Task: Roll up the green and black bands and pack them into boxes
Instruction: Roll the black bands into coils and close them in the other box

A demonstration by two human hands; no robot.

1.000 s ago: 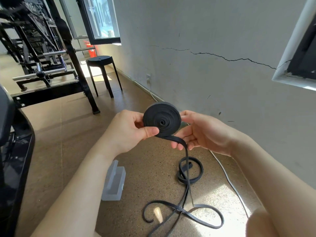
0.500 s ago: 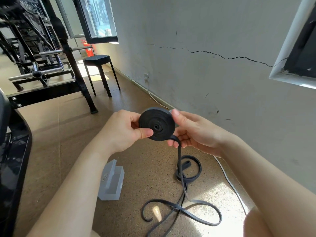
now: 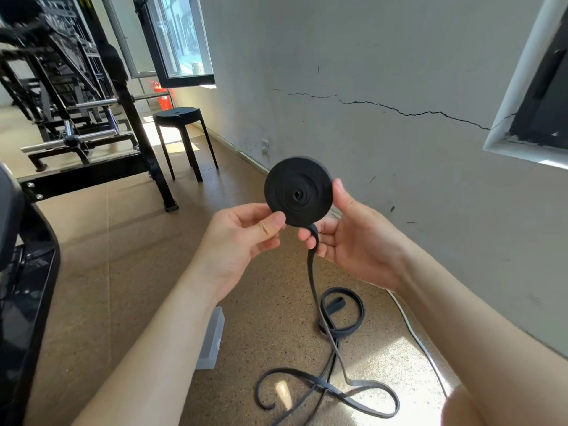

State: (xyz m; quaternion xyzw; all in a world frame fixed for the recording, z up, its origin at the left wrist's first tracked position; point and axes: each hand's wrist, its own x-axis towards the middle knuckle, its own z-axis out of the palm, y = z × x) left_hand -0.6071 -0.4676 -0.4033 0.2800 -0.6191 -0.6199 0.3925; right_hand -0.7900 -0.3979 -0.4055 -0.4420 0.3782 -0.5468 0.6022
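A black band is partly wound into a flat round coil [image 3: 298,192] held up in front of me. My left hand [image 3: 242,238] pinches the coil's lower left edge between thumb and fingers. My right hand [image 3: 350,238] cups its right side, thumb on the rim, fingers curled round the strip where it leaves the coil. The loose tail of the band [image 3: 332,358] hangs down and lies in loops on the floor. A clear plastic box [image 3: 212,339] sits on the floor, partly hidden behind my left forearm. No green band is in view.
A cracked grey wall runs along the right, with a white cable [image 3: 421,342] at its foot. A black stool [image 3: 181,130] stands further back by a window. Black gym frames [image 3: 70,96] fill the left, and a dark padded seat [image 3: 18,272] is at the near left edge.
The coil has turned and grown slightly as more band wound on. Both hands rose a little, and my right thumb shifted up onto the coil's rim.
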